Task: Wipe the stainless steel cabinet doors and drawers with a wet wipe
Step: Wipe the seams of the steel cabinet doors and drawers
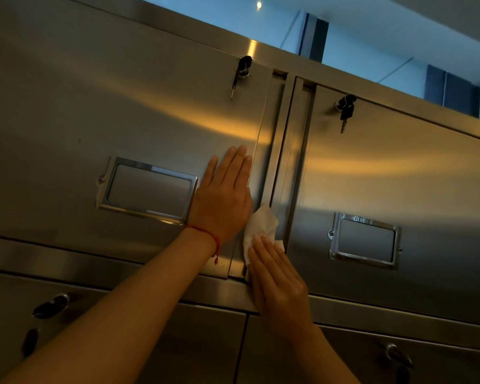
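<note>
The wet wipe (261,231) is pressed flat against the steel under the fingers of the right hand (279,275), at the lower right corner of the left cabinet door (122,128), just where its folded edge meets the vertical post (284,151) between the two doors. The right hand is open, with fingers straight and together; nothing is gripped, the wipe is only held by pressure. The left hand (223,198) is also open and flat, laid on the same door just above and to the left of the wipe, and it holds nothing.

The step in hand seems to be the wiping of the door edge and the seam. It is probably best done with long strokes along the seam, with even pressure, and the wipe should be folded over the edge so that the recess is reached.

Above the hands much free surface is left, but the keys (243,70) hanging in the lock should be avoided. To the left of the left hand the label holder (147,187) stands out, touching the hand's side; its frame could catch the wipe. To the right, a second door (399,176) is still to be wiped.
</note>
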Available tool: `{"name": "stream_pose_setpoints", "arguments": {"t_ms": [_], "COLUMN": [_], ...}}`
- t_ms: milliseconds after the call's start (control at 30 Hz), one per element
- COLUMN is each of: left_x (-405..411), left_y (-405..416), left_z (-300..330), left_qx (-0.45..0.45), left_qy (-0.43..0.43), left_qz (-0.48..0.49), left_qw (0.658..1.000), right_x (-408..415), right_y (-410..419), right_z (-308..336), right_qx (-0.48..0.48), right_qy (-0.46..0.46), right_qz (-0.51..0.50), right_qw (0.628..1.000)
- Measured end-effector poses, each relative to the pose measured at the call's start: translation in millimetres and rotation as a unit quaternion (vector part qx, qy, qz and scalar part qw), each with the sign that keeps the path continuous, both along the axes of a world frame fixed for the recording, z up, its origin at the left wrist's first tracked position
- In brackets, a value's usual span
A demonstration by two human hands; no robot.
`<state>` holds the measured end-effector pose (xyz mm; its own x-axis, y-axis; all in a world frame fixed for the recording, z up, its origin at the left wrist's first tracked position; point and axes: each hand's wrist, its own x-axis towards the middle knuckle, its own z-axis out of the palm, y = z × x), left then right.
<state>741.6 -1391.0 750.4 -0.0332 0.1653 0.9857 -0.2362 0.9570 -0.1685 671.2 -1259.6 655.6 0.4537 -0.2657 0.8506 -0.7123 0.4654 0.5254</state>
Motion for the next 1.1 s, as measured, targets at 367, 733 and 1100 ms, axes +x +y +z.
{"name": "stream_pose_setpoints", "arguments": {"t_ms": [367,733,1100], "left_x": [0.3,0.7,0.6], "left_y": [0.4,-1.1,-0.7], "left_z": [0.0,0.3,0.1], "left_qx": [-0.002,-0.009,-0.008], "left_qy": [0.001,0.002,0.003], "left_qz": [0.001,0.011,0.008], "left_qw": [1.0,1.0,1.0], "right_x": [-4.9,-5.6,-6.6], "right_y": [-0.2,3.1,4.6], "right_z": [-13.0,-21.1,-17.9], "right_qx": [0.011,0.025,0.036], "right_qy": [-0.005,-0.004,0.007], "right_qz": [-0.001,-0.012,-0.011], "right_qw": [1.0,1.0,0.999]}}
